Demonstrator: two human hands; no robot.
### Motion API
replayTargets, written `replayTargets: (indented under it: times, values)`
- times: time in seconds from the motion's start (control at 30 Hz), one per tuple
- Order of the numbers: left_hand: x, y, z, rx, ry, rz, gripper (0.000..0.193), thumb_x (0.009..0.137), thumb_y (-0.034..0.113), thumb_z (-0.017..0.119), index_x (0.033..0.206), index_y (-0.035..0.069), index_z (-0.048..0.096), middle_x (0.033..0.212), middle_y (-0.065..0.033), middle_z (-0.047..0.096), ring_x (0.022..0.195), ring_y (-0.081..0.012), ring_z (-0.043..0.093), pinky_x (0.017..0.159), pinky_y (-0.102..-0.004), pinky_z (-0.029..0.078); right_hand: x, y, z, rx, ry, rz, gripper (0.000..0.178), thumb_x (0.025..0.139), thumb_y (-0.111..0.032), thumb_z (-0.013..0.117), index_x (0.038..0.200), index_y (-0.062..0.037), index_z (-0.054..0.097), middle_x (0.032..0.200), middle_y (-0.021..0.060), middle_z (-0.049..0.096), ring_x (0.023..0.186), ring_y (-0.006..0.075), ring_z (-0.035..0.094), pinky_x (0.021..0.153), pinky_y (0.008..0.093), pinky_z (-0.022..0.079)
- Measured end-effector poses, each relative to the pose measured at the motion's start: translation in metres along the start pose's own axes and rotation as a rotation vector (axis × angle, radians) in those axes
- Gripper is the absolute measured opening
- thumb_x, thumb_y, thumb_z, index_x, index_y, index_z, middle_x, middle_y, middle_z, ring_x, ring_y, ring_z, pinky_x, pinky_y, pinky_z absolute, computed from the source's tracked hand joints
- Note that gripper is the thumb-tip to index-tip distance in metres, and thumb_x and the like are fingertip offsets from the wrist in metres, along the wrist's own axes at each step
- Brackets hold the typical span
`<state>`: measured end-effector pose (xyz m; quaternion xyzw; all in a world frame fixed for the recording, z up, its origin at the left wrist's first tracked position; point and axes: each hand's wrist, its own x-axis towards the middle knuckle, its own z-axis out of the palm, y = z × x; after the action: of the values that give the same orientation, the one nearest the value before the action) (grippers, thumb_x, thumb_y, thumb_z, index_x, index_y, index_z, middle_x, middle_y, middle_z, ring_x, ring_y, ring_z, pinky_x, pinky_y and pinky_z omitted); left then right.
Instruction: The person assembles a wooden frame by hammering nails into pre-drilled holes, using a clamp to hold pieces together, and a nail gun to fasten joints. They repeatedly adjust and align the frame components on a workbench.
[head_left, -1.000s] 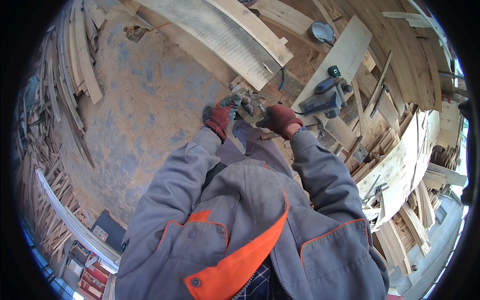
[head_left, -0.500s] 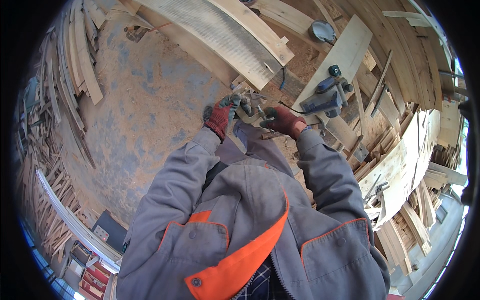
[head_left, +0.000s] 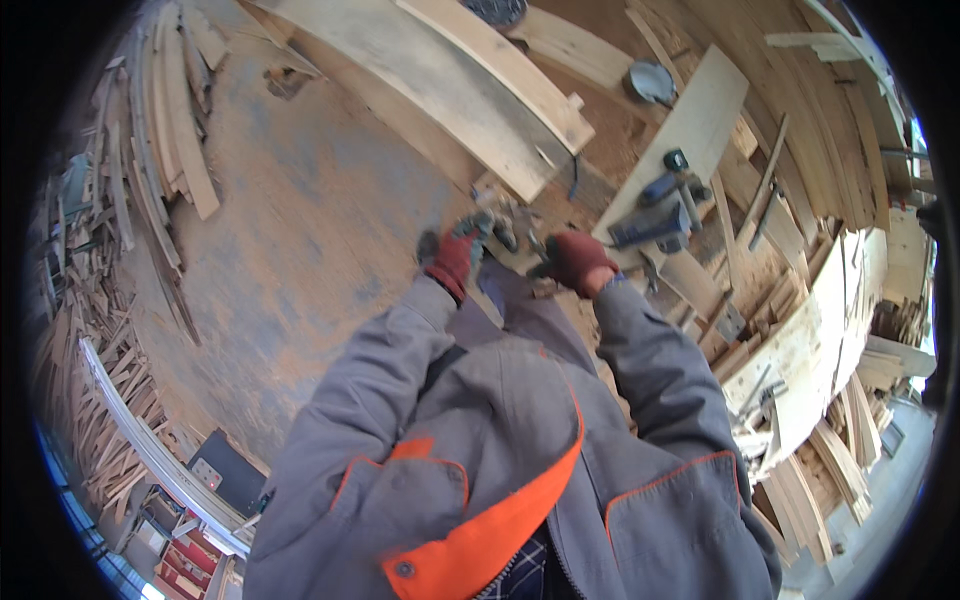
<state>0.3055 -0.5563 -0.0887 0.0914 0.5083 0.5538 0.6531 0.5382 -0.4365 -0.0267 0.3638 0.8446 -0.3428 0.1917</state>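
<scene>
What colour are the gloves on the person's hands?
Dark red, with grey on the left glove; the right glove too. Head view.

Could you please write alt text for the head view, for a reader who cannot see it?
A person in a grey and orange jacket, seen from above, holds the gloved left hand and right hand close together over a small metal tool. Wooden planks and a blue power tool lie beyond, on a sawdust-covered floor.
</scene>
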Motion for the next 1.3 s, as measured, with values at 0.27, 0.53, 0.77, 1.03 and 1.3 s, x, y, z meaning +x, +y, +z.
replayTargets:
  times: [0.27, 0.53, 0.77, 1.03, 1.3]
  values:
    - [-0.009, 0.005, 0.007, -0.037, -0.034, 0.05, 0.039, 0.104, 0.04, 0.067, 0.108, 0.002, 0.071, 0.091, -0.0082, 0.074, 0.08, -0.0221, 0.073, 0.073, -0.0367, 0.062, -0.002, -0.003, -0.016, 0.126, -0.14, -0.001, 0.036, 0.082, -0.036, 0.081, 0.104, -0.0083, 0.074, 0.099, 0.0214, 0.074, 0.099, 0.0432, 0.07, 0.083, 0.0505, 0.056]
    - [-0.02, 0.037, 0.025, -0.101, -0.061, 0.007, 0.03, 0.104, 0.033, 0.068, 0.111, 0.004, 0.073, 0.093, -0.0084, 0.076, 0.078, -0.0239, 0.074, 0.073, -0.0378, 0.063, -0.002, 0.002, -0.008, 0.255, -0.199, 0.045, 0.045, 0.082, -0.046, 0.082, 0.104, -0.0089, 0.071, 0.097, 0.0196, 0.072, 0.095, 0.0427, 0.069, 0.08, 0.0496, 0.055]
    - [-0.014, 0.025, 0.02, -0.102, -0.016, -0.002, 0.037, 0.103, 0.042, 0.068, 0.114, 0.007, 0.072, 0.093, -0.0067, 0.076, 0.079, -0.0222, 0.074, 0.075, -0.0372, 0.062, -0.009, -0.004, -0.022, 0.301, -0.045, -0.098, 0.031, 0.083, -0.031, 0.075, 0.103, -0.007, 0.075, 0.098, 0.0234, 0.073, 0.096, 0.046, 0.07, 0.082, 0.051, 0.056]
    - [-0.018, 0.044, 0.035, -0.011, -0.028, 0.085, 0.04, 0.103, 0.047, 0.067, 0.109, 0.007, 0.07, 0.092, -0.0074, 0.073, 0.081, -0.0215, 0.072, 0.077, -0.0382, 0.062, -0.01, -0.017, -0.044, 0.199, -0.043, -0.014, 0.031, 0.086, -0.03, 0.075, 0.11, -0.0104, 0.074, 0.108, 0.0205, 0.074, 0.104, 0.0429, 0.069, 0.088, 0.05, 0.056]
    - [-0.017, 0.038, 0.032, -0.104, 0.103, -0.026, 0.044, 0.104, 0.047, 0.064, 0.11, 0.003, 0.065, 0.093, -0.011, 0.07, 0.084, -0.0259, 0.071, 0.081, -0.0405, 0.062, -0.003, -0.006, -0.03, 0.089, 0.049, 0.049, 0.033, 0.091, -0.036, 0.076, 0.105, -0.0064, 0.074, 0.095, 0.0192, 0.074, 0.089, 0.039, 0.071, 0.08, 0.0461, 0.056]
